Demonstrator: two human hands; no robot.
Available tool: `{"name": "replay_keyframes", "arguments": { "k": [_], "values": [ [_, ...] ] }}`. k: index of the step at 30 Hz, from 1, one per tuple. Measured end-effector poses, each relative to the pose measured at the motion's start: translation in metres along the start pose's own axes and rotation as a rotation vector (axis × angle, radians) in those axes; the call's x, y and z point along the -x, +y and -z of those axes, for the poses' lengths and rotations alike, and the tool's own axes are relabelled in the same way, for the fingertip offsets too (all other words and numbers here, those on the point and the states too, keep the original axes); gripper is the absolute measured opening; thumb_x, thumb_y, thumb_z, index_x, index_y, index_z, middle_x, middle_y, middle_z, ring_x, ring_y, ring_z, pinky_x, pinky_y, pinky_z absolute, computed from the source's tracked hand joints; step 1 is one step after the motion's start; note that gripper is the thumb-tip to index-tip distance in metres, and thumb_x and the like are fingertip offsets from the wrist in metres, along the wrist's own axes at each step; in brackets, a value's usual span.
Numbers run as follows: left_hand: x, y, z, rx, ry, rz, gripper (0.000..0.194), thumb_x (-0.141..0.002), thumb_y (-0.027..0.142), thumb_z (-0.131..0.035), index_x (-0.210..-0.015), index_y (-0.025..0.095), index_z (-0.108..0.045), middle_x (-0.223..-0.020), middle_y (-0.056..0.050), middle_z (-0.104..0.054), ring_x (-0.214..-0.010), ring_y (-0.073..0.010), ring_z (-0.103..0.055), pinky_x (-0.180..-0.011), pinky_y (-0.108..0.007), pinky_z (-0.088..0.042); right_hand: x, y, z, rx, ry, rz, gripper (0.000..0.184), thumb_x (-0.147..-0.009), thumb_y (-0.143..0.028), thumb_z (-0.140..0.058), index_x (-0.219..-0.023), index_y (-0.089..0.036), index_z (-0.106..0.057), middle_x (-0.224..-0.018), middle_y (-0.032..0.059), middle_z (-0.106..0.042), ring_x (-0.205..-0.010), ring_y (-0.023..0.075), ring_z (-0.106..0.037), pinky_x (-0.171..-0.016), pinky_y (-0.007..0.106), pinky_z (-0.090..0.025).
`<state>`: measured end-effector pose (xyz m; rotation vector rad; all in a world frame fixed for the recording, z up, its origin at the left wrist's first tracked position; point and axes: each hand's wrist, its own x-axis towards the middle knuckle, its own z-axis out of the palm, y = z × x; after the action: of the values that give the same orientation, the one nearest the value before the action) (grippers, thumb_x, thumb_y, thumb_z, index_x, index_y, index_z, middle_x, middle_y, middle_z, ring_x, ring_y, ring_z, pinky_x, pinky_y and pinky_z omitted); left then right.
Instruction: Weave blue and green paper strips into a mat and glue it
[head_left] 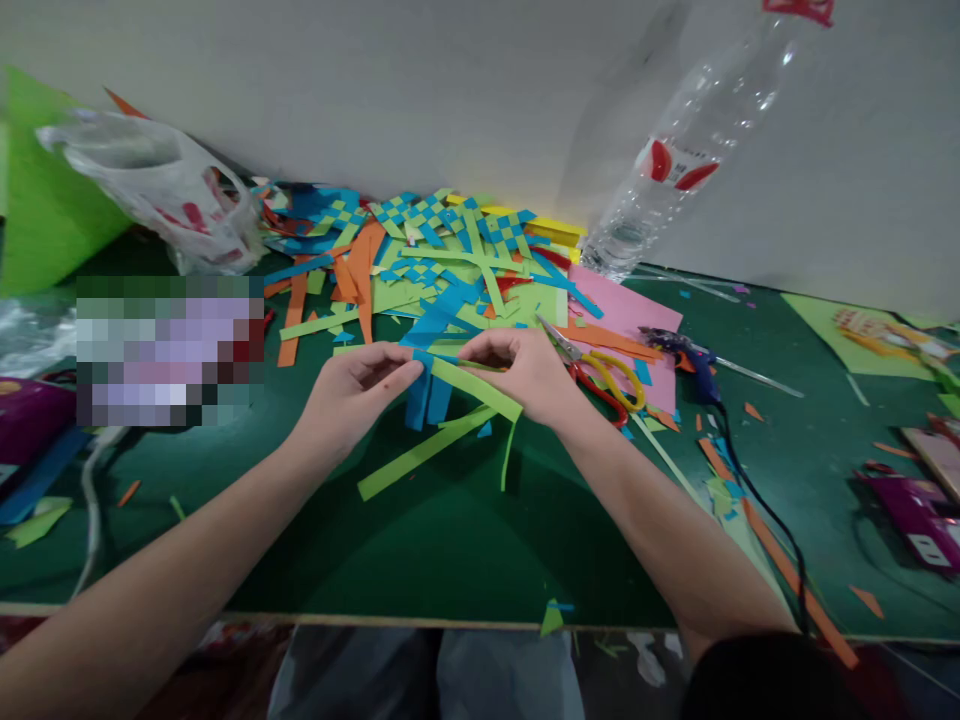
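Blue paper strips and green paper strips cross each other between my two hands, above the green table. My left hand pinches the left side of this crossing, thumb on top near a blue strip. On the other side my right hand has its fingers bent round the strips, with the fingertips partly hidden. One loose green strip slants below the hands. Behind them lies a pile of woven blue-and-green paper pieces. Scissors with red and yellow handles rest beside my right hand.
A tall plastic bottle stands against the wall. To the right lie a blue glue gun with its cord and pink paper. A white plastic bag stands at the back left. Orange strips and scraps lie about the table.
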<state>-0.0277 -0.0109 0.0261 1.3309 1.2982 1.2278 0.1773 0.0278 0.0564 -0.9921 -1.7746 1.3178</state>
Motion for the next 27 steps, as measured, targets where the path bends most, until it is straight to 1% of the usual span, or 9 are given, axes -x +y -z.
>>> {"name": "replay_keyframes", "arguments": {
  "k": [3, 6, 8, 12, 15, 18, 22, 24, 27],
  "values": [
    [-0.001, 0.000, 0.000, -0.038, 0.005, -0.008, 0.021, -0.074, 0.040, -0.076, -0.080, 0.020, -0.070, -0.074, -0.001, -0.068, -0.066, -0.0134, -0.062, -0.060, -0.023, -0.050, 0.001, -0.001, -0.001, 0.047, 0.001, 0.025, 0.024, -0.070, -0.037, -0.081, -0.077, -0.016, -0.072, -0.072, 0.0003, -0.071, -0.067, 0.0124, -0.065, -0.065, 0.025, -0.053],
    [0.000, 0.002, 0.000, -0.091, 0.016, -0.015, 0.023, -0.073, 0.041, -0.076, -0.078, 0.020, -0.069, -0.073, -0.001, -0.068, -0.064, -0.0137, -0.063, -0.058, -0.023, -0.051, 0.002, 0.001, -0.001, 0.089, 0.000, 0.059, 0.018, -0.073, -0.033, -0.078, -0.077, -0.016, -0.072, -0.074, 0.0008, -0.072, -0.069, 0.0128, -0.066, -0.067, 0.026, -0.053],
    [0.000, 0.002, 0.000, -0.105, 0.016, -0.023, 0.024, -0.073, 0.042, -0.076, -0.081, 0.020, -0.070, -0.074, -0.002, -0.070, -0.066, -0.0150, -0.065, -0.059, -0.024, -0.052, 0.001, 0.003, -0.001, 0.102, 0.001, 0.065, 0.017, -0.075, -0.034, -0.076, -0.077, -0.017, -0.073, -0.076, 0.0011, -0.072, -0.071, 0.0133, -0.066, -0.068, 0.027, -0.053],
    [0.002, 0.004, 0.000, -0.104, -0.017, -0.023, 0.025, -0.074, 0.042, -0.075, -0.086, 0.019, -0.072, -0.078, -0.003, -0.074, -0.069, -0.0170, -0.069, -0.062, -0.026, -0.056, 0.001, 0.003, -0.002, 0.088, -0.015, 0.066, 0.024, -0.074, -0.040, -0.077, -0.078, -0.017, -0.073, -0.078, 0.0020, -0.073, -0.071, 0.0134, -0.066, -0.068, 0.027, -0.053],
    [0.002, 0.004, 0.001, -0.128, -0.025, -0.022, 0.023, -0.072, 0.041, -0.076, -0.075, 0.019, -0.071, -0.069, -0.002, -0.071, -0.063, -0.0169, -0.067, -0.057, -0.025, -0.054, 0.002, 0.001, -0.003, 0.087, -0.044, 0.067, 0.030, -0.074, -0.046, -0.077, -0.077, -0.016, -0.073, -0.077, 0.0018, -0.072, -0.070, 0.0126, -0.063, -0.066, 0.025, -0.050],
    [0.002, 0.002, 0.000, -0.127, -0.003, -0.021, 0.024, -0.070, 0.042, -0.076, -0.068, 0.020, -0.068, -0.063, -0.001, -0.068, -0.058, -0.0155, -0.064, -0.052, -0.025, -0.051, 0.003, -0.003, -0.002, 0.138, -0.034, 0.069, 0.033, -0.080, -0.049, -0.071, -0.078, -0.016, -0.074, -0.071, 0.0000, -0.067, -0.064, 0.0102, -0.057, -0.060, 0.023, -0.043],
    [0.000, -0.001, 0.000, -0.078, 0.055, 0.015, 0.026, -0.067, 0.041, -0.079, -0.066, 0.019, -0.065, -0.063, 0.001, -0.064, -0.056, -0.0126, -0.060, -0.052, -0.023, -0.048, 0.004, -0.007, 0.001, 0.195, 0.011, 0.049, 0.042, -0.089, -0.054, -0.059, -0.084, -0.015, -0.075, -0.064, -0.0019, -0.059, -0.057, 0.0076, -0.045, -0.053, 0.023, -0.032],
    [0.000, -0.001, 0.000, -0.056, 0.069, 0.034, 0.027, -0.066, 0.041, -0.079, -0.067, 0.018, -0.064, -0.063, 0.001, -0.062, -0.056, -0.0116, -0.058, -0.052, -0.022, -0.047, 0.005, -0.009, 0.002, 0.199, 0.011, 0.040, 0.044, -0.089, -0.056, -0.058, -0.086, -0.016, -0.075, -0.065, -0.0019, -0.058, -0.057, 0.0076, -0.043, -0.052, 0.023, -0.031],
    [0.000, 0.001, -0.001, -0.068, 0.074, 0.034, 0.027, -0.067, 0.040, -0.078, -0.066, 0.018, -0.063, -0.061, 0.002, -0.059, -0.054, -0.0105, -0.054, -0.050, -0.021, -0.043, 0.006, -0.014, 0.005, 0.208, -0.022, 0.024, 0.041, -0.085, -0.056, -0.063, -0.085, -0.016, -0.075, -0.065, -0.0021, -0.059, -0.057, 0.0076, -0.044, -0.052, 0.023, -0.032]
  ]
}}
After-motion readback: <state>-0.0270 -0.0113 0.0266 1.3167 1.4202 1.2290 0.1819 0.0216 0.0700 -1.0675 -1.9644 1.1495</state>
